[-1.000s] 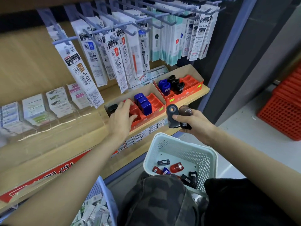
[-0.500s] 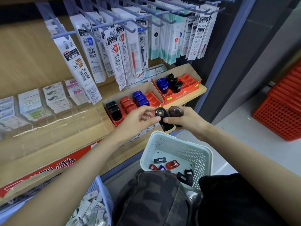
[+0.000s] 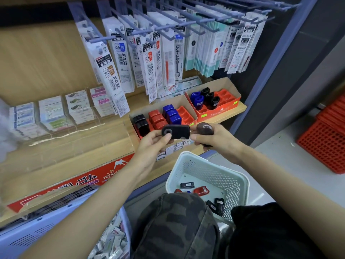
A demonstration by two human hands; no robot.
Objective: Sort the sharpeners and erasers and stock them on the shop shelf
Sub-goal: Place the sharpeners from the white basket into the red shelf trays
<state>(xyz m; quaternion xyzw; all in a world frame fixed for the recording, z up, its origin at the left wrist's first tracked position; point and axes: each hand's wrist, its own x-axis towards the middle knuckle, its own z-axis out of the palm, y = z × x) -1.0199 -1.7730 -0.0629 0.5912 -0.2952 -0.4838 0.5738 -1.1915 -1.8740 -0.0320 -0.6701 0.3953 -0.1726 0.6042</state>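
My left hand [image 3: 155,141] pinches a flat black sharpener [image 3: 176,132] by its left end, just in front of the shelf edge. My right hand [image 3: 211,140] touches that sharpener's right end and holds a dark rounded sharpener [image 3: 205,129]. Behind them on the shelf stands an orange display tray [image 3: 188,116] with black, red and blue rectangular sharpeners in rows. A second orange tray [image 3: 226,107] to the right holds blue and black round sharpeners. Below my hands a white basket [image 3: 237,181] contains several loose black, red and blue sharpeners.
Pen refill packs [image 3: 115,71] hang on hooks above the trays. Eraser boxes [image 3: 56,113] stand behind a clear acrylic divider at left. A blue bin of wrapped erasers [image 3: 112,242] is at bottom left. Red crates [image 3: 324,141] stand on the floor at right.
My left hand left the rectangular sharpener tray, came to my right hand and took hold of the flat black sharpener, which now lies horizontal. The right hand keeps the rounded one.
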